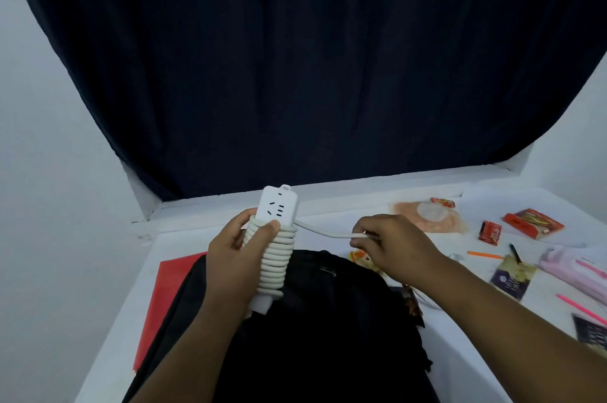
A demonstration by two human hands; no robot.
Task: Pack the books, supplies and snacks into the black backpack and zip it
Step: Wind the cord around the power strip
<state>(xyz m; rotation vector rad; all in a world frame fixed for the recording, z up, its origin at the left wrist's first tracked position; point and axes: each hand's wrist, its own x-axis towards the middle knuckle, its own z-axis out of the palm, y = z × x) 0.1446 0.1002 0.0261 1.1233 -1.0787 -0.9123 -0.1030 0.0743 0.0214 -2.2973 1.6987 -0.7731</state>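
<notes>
Black backpack [328,320] flat on white table, white cord-wrapped power strip [274,245] upright above it

i read this as a plain room in a home, maybe a bedroom or study corner: bare white walls [49,106] close in on both sides, and a heavy dark curtain [312,57] hangs over a white ledge [377,184] at the back. in front of me a white table [476,353] carries everyday personal things, a black backpack [328,320], a red folder [164,291], snack packets [533,223], loose pens [484,254] and a pink pouch [574,266]. i see no machines, shelving, counters or signs that would mark it as a shop, lab or workshop.
</notes>
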